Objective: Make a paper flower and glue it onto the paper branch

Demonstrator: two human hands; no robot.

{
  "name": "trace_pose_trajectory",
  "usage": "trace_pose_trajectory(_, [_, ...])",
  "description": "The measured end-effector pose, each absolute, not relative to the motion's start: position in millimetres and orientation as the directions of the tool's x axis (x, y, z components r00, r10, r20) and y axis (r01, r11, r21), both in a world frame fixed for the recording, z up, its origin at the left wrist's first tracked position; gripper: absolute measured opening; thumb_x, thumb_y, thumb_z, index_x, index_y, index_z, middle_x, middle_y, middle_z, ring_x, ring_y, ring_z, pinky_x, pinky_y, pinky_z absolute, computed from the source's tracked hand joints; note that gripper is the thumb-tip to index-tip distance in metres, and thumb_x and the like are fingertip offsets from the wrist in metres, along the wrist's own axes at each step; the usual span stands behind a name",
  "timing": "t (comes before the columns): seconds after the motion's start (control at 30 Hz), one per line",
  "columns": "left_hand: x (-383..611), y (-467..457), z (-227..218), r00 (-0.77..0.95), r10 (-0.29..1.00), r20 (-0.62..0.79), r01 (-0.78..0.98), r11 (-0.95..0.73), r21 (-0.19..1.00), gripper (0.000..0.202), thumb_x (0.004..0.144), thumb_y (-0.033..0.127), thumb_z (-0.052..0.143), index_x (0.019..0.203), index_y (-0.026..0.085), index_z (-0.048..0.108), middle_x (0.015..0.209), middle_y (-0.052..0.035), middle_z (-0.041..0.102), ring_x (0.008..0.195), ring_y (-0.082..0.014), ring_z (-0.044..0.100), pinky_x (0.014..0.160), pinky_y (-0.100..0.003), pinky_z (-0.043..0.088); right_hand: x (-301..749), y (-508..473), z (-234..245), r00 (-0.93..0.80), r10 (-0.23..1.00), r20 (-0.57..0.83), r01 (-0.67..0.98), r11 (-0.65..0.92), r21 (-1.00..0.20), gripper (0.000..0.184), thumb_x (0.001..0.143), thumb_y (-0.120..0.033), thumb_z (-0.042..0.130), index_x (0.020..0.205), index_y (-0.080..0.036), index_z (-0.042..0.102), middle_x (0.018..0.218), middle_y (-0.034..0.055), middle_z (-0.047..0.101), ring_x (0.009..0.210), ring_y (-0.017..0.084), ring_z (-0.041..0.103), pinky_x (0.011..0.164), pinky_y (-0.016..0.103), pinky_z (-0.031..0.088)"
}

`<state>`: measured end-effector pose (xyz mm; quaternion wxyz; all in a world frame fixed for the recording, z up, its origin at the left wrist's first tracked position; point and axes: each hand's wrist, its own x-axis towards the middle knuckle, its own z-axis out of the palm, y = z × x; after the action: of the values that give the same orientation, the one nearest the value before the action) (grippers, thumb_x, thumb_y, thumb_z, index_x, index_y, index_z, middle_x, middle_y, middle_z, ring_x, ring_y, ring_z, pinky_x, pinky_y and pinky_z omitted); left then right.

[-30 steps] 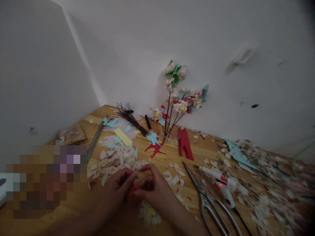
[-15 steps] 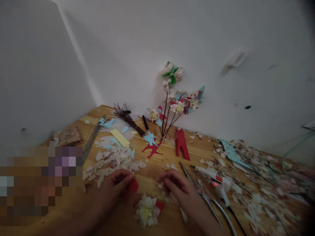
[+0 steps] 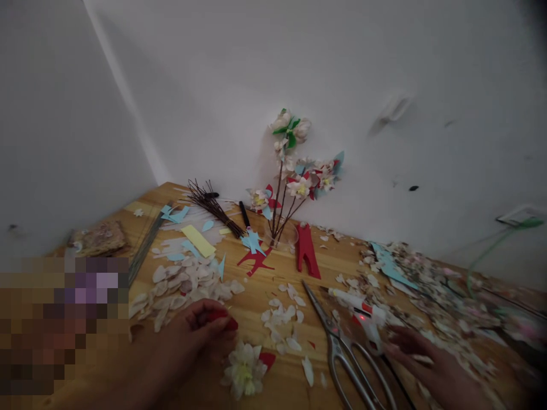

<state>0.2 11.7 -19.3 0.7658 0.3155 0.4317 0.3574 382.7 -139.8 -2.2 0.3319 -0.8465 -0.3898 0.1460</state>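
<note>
My left hand (image 3: 196, 330) is closed on a red paper leaf (image 3: 226, 322), pinched between thumb and fingers. Just to its right lies a white flower (image 3: 244, 369) with a yellow centre and a red leaf under its edge. At the right, my right hand (image 3: 421, 359) has its fingers apart and nothing in them. Its fingertips are right beside the handle of a white glue gun (image 3: 371, 319), whose red light is on; contact cannot be made out. Metal scissors (image 3: 342, 344) lie between the two hands, left of the glue gun.
Dried petals (image 3: 194, 285) are heaped beyond my left hand, and more petals (image 3: 444, 319) cover the right side. Flower stems (image 3: 277, 199) stand in a clear holder by the wall. Around it are red paper (image 3: 306, 250), blue scraps (image 3: 254, 242), a yellow strip (image 3: 199, 240) and bundled twigs (image 3: 217, 208).
My right hand has moved right, from above the loose petals to beside the glue gun. My left hand still holds the red leaf, now turned more edge-on. The view has shifted slightly right.
</note>
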Motion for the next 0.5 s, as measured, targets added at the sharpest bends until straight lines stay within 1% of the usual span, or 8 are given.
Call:
trace_pose_trajectory(0.03, [1.1,10.8,-20.8,0.38,0.806,-0.454,-0.276,0.567,0.776,0.034,0.046,0.029,0.085,0.069,0.016,0.063,0.062,-0.0003,0.074,0.058,-0.0135,0.067,0.055,-0.021,0.051,379.8,-130.1,-4.0,0.637,0.771,0.011,0.572,-0.462,-0.678,0.038,0.052,-0.047,0.068,0.08,-0.02,0.068,0.08,0.0097,0.074,0.078,0.031,0.067,0.068,0.036,0.054])
trace_pose_trajectory(0.07, [1.9,10.0,-22.2,0.388,0.791,-0.472,-0.272,0.588,0.762,0.036,0.045,0.029,0.086,0.07,0.016,0.063,0.063,-0.0006,0.074,0.058,-0.0139,0.067,0.053,-0.02,0.051,374.9,-119.8,-5.9,0.597,0.802,-0.016,0.589,-0.451,-0.671,0.035,0.053,-0.046,0.068,0.076,-0.02,0.067,0.077,0.0091,0.074,0.075,0.031,0.067,0.067,0.036,0.054])
trace_pose_trajectory(0.1, [2.3,9.5,-23.6,0.396,0.778,-0.488,-0.265,0.605,0.751,0.037,0.045,0.029,0.086,0.072,0.016,0.064,0.064,-0.0007,0.074,0.058,-0.0141,0.067,0.051,-0.02,0.05,369.0,-109.8,-8.0,0.579,0.815,-0.011,0.6,-0.436,-0.67,0.034,0.055,-0.047,0.066,0.075,-0.019,0.067,0.075,0.0078,0.074,0.073,0.031,0.068,0.066,0.036,0.054])
trace_pose_trajectory(0.2, [1.4,9.7,-25.8,0.427,0.755,-0.497,-0.236,0.624,0.745,0.033,0.05,0.03,0.084,0.072,0.015,0.065,0.066,0.0002,0.073,0.056,-0.0133,0.067,0.046,-0.018,0.048,356.2,-88.3,-15.5,0.586,0.811,-0.003,0.597,-0.434,-0.675,0.031,0.058,-0.047,0.064,0.076,-0.021,0.068,0.075,0.005,0.075,0.077,0.032,0.068,0.07,0.037,0.053])
trace_pose_trajectory(0.3, [-1.0,11.3,-25.0,0.443,0.754,-0.484,-0.219,0.615,0.758,0.027,0.055,0.031,0.081,0.071,0.015,0.065,0.067,0.0014,0.073,0.053,-0.0123,0.066,0.049,-0.021,0.05,356.4,-83.8,-17.4,0.598,0.801,-0.005,0.58,-0.437,-0.688,0.026,0.058,-0.043,0.065,0.072,-0.023,0.07,0.073,0.0046,0.076,0.077,0.032,0.069,0.069,0.037,0.054])
trace_pose_trajectory(0.4, [-1.1,11.8,-23.3,0.415,0.772,-0.481,-0.218,0.598,0.771,0.025,0.059,0.03,0.079,0.074,0.016,0.065,0.071,0.0006,0.073,0.053,-0.012,0.065,0.05,-0.022,0.051,355.3,-91.9,-5.6,0.634,0.773,0.018,0.567,-0.448,-0.691,0.027,0.06,-0.043,0.063,0.074,-0.021,0.07,0.07,0.0068,0.075,0.078,0.034,0.069,0.07,0.04,0.054])
trace_pose_trajectory(0.47, [0.8,11.0,-23.3,0.379,0.787,-0.486,-0.23,0.589,0.775,0.025,0.059,0.029,0.079,0.075,0.016,0.064,0.073,-0.0002,0.073,0.053,-0.0114,0.064,0.047,-0.021,0.049,344.0,-100.2,6.7,0.623,0.781,0.041,0.573,-0.421,-0.703,0.029,0.062,-0.044,0.063,0.079,-0.022,0.071,0.076,0.0076,0.076,0.082,0.034,0.068,0.073,0.04,0.055])
trace_pose_trajectory(0.5, [2.1,10.5,-23.7,0.373,0.79,-0.486,-0.237,0.588,0.774,0.026,0.059,0.029,0.079,0.075,0.016,0.064,0.074,-0.0005,0.073,0.053,-0.0115,0.064,0.045,-0.021,0.048,334.6,-104.3,12.1,0.56,0.828,0.026,0.583,-0.371,-0.723,0.029,0.061,-0.043,0.065,0.08,-0.023,0.072,0.083,0.0081,0.076,0.084,0.034,0.068,0.075,0.04,0.055])
